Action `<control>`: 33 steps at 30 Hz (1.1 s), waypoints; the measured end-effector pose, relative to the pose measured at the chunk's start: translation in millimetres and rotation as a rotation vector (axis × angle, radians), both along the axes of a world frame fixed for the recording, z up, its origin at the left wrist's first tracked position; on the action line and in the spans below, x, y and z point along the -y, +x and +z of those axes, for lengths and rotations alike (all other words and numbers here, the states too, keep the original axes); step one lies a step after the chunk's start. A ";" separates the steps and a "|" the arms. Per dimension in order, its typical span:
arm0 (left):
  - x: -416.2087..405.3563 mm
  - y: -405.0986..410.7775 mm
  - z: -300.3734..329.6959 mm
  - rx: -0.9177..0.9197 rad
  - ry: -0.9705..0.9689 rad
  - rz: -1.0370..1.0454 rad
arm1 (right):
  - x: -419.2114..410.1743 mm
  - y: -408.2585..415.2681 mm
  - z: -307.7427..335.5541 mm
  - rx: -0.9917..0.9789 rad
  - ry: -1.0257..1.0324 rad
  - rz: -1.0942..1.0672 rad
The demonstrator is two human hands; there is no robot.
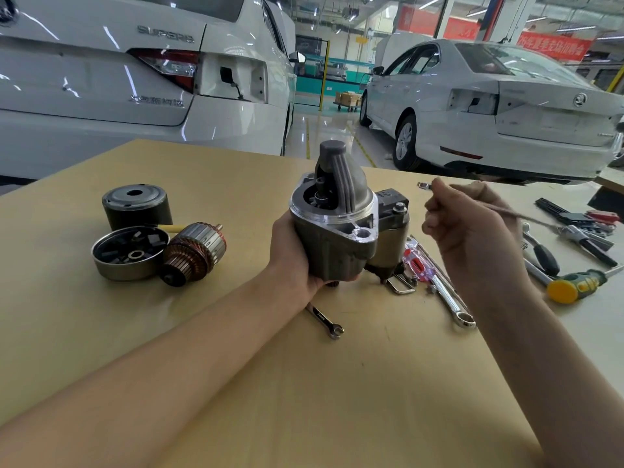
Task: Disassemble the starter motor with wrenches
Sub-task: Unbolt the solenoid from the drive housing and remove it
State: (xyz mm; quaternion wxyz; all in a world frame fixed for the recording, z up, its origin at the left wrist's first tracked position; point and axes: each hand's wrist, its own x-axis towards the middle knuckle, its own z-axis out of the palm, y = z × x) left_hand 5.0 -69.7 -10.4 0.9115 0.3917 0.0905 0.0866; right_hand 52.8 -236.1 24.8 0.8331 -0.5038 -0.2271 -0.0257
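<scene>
Two white cars (pixel 141 79) stand behind the tan surface (pixel 270 383). The starter (pixel 337 224) is upright in the middle, just off the surface, the left hand (pixel 297 261) curled round its housing from the side. The right hand (pixel 472 228) hovers beside it, fingers closed on a thin wrench (pixel 423 185) that is blurred. To the left lie the casing (pixel 135 206), end cap (pixel 128 253) and armature (pixel 192 253). Spanners (pixel 452 298) and a screwdriver (pixel 577 285) lie to the right.
</scene>
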 end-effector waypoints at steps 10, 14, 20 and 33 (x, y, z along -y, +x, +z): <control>0.1 1.2 -1.9 0.025 0.018 -0.008 | -14.3 -21.0 -20.6 0.790 -0.546 -0.623; -0.1 1.4 -2.2 0.016 0.014 0.001 | -13.8 -20.3 -19.9 0.817 -0.557 -0.644; 0.2 1.9 -2.2 0.003 0.013 0.014 | -15.6 -19.4 -19.4 0.734 -0.570 -0.622; -1.1 3.3 -2.4 -0.035 0.018 0.026 | -2.5 1.0 0.7 -0.309 -0.110 0.293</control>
